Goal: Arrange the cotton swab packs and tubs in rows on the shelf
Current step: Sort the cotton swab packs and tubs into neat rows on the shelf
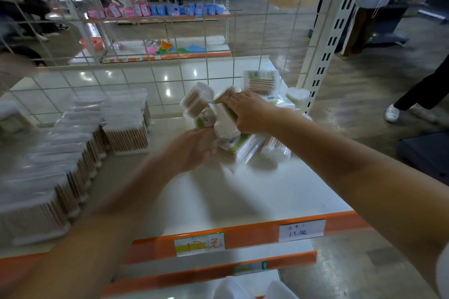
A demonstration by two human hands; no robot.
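Your right hand [252, 114] lies on top of the pile [233, 124] of loose swab tubs and packs at the middle-right of the shelf [267, 189], its fingers [233, 99] bent over a tub [224, 110] and holding it from above. Your left hand [194, 148] is at the pile's near-left edge, fingers curled toward a pack [226, 133]; motion blur hides whether they actually grip it, so you cannot tell.

Behind the pile, a flat pack [261, 81] leans near the wire grid [170, 56], and a round tub [196, 99] lies on its side at the pile's left. Another tub [275, 150] lies at the near-right of the pile.

On the left of the shelf, stacked packs [73, 153] stand in rows running from the front edge back toward the grid, well apart from the pile.

Two price tags [301, 229] sit on the shelf's orange front strip.
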